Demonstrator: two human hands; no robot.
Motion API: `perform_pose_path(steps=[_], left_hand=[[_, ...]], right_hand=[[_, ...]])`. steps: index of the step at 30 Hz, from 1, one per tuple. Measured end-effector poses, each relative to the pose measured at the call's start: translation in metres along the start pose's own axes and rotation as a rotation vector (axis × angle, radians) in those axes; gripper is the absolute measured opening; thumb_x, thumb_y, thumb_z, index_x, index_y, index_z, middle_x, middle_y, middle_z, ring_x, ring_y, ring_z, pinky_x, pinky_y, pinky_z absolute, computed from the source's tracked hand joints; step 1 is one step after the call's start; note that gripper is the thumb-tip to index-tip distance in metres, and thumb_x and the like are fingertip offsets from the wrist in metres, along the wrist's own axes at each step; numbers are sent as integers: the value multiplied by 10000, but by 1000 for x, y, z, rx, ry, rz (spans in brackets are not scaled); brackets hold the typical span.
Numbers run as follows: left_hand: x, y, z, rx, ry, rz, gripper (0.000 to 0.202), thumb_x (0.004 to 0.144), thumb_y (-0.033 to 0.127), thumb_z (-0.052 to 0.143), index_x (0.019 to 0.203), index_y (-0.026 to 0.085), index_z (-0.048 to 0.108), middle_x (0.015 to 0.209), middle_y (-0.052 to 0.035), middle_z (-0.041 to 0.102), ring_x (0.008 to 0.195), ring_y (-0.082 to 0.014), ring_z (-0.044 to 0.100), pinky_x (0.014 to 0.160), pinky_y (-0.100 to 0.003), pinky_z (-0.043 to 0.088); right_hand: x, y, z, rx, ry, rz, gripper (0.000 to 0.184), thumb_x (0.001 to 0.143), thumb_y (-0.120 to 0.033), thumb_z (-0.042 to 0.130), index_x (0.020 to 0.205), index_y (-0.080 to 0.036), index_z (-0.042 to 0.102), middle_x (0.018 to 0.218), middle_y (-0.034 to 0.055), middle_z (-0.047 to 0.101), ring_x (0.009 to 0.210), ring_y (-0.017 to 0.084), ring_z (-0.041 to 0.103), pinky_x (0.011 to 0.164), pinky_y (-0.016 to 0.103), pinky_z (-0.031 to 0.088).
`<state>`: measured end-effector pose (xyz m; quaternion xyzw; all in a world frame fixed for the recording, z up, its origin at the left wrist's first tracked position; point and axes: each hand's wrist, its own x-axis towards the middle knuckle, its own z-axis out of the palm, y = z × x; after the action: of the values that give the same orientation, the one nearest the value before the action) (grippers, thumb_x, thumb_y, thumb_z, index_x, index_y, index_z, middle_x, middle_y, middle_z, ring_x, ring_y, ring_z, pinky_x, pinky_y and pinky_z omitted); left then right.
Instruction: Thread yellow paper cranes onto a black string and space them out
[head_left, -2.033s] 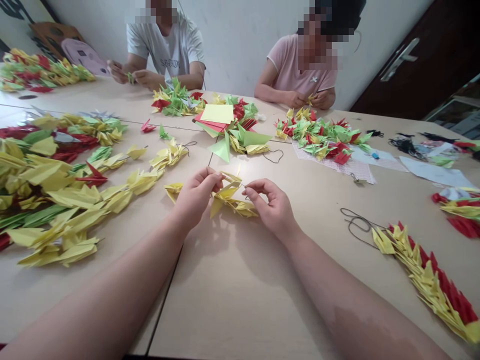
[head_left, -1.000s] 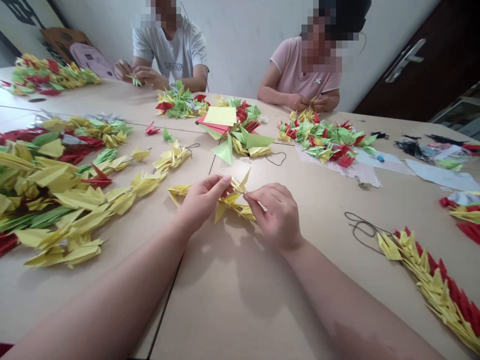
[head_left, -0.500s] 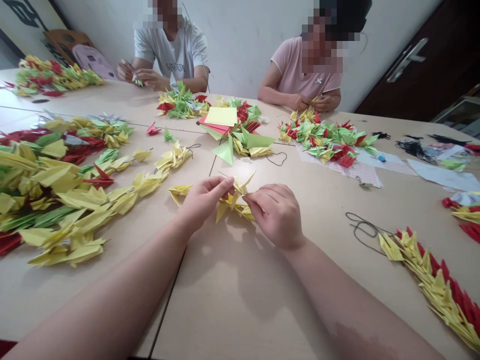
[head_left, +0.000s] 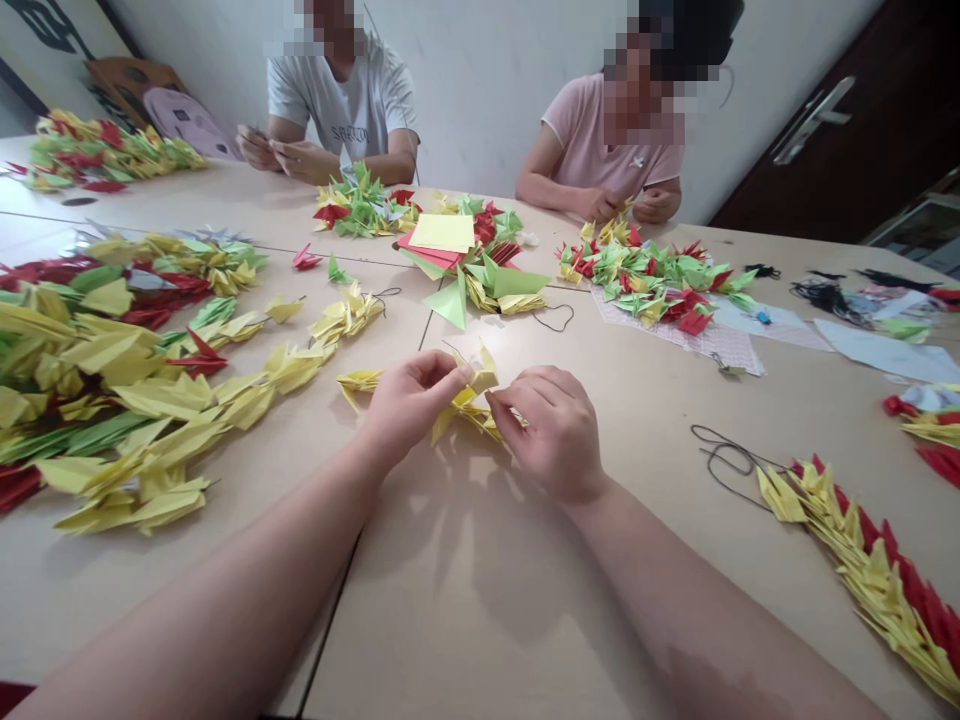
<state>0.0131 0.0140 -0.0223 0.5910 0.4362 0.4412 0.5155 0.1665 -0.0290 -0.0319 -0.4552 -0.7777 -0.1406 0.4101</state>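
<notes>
My left hand (head_left: pixel 409 400) and my right hand (head_left: pixel 553 430) meet over the middle of the table, both pinched on a short string of yellow paper cranes (head_left: pixel 469 395). The left fingertips grip the topmost crane near a thin needle or wire that sticks up. My right fingers curl over the lower cranes and hide part of them. One end of the yellow string (head_left: pixel 358 382) lies on the table to the left of my left hand.
Long strings of yellow, green and red cranes (head_left: pixel 112 360) cover the left side; another yellow-red string (head_left: pixel 862 560) with a dark cord (head_left: pixel 724 455) lies right. Loose crane piles (head_left: pixel 652 275) and coloured paper sheets (head_left: pixel 442 235) sit ahead. Two people sit opposite, folding paper.
My hands have drawn closer together on the yellow cranes, and the top crane has been pushed down against the others. The person at the far left has shifted their hands.
</notes>
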Motion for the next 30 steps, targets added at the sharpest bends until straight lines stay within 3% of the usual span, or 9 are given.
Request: perform_pose_path(steps=[6, 14, 22, 30], left_hand=[[1, 0, -1, 29, 55, -13, 262, 716, 334, 548, 543, 158, 460, 518, 46, 424, 528, -71, 361, 514, -194, 289], [1, -1, -2, 51, 47, -65, 249, 704, 323, 535, 529, 153, 484, 525, 37, 475, 524, -74, 389, 521, -201, 303], [-1, 1, 0, 105, 56, -51, 283, 699, 364, 557, 532, 151, 475, 511, 45, 436, 508, -71, 379, 500, -191, 301], [1, -1, -2, 135, -34, -67, 312, 697, 398, 560, 534, 151, 462, 518, 42, 438, 515, -74, 387, 504, -199, 297]], right_hand=[[1, -2, -3, 40, 86, -64, 41, 756, -135, 573, 737, -171, 576, 696, 30, 648, 788, 169, 558, 743, 308, 446], [4, -5, -6, -5, 113, -128, 72, 755, -136, 575, 704, -183, 555, 660, 25, 634, 767, 165, 570, 706, 303, 452], [5, -6, -7, -30, 79, -213, 84, 750, -96, 560, 743, -176, 586, 691, 24, 650, 786, 173, 559, 725, 311, 444], [3, -1, -3, 172, 49, -79, 73, 753, -140, 581, 704, -180, 616, 675, 26, 655, 789, 172, 559, 708, 317, 462]])
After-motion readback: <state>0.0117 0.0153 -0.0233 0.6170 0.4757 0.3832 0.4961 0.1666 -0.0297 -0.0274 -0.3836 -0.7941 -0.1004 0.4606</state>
